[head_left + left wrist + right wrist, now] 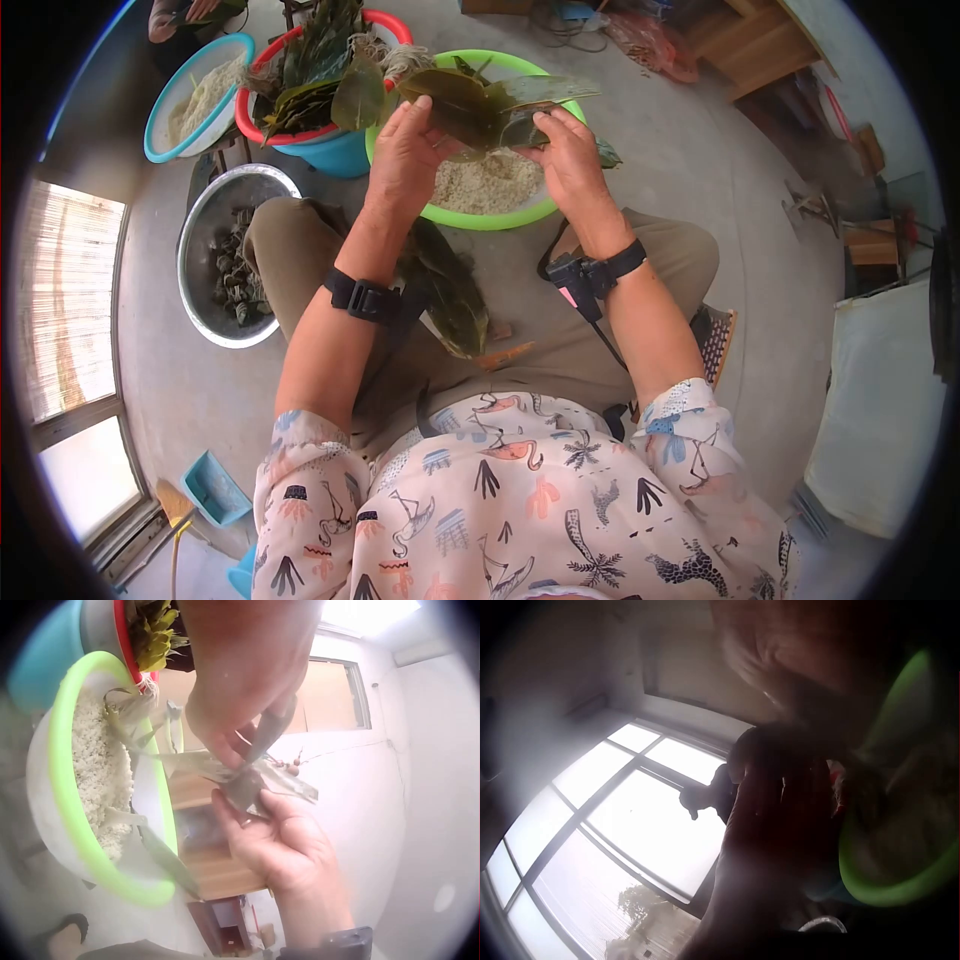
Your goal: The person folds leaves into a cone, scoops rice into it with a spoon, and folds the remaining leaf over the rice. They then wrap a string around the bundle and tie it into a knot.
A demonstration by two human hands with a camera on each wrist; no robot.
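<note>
Between the two hands, broad green leaves (470,110) are spread over a green-rimmed basin (545,213). My left hand (405,155) pinches them at their left side, thumb on top. On the other side my right hand (572,158) grips them between thumb and fingers. Pale rice grains (488,183) fill the basin below. In the left wrist view the leaves (246,791) are folded between the left hand (247,675) above and the right hand (281,840) below. The right wrist view is dark, and the leaves barely show there.
More long leaves (450,295) lie across the lap. A red-rimmed tub (245,110) holds leaves and string. Left of it is a blue-rimmed basin (160,155) of rice. A metal bowl (190,270) with dark wrapped bundles (238,270) stands by the left knee.
</note>
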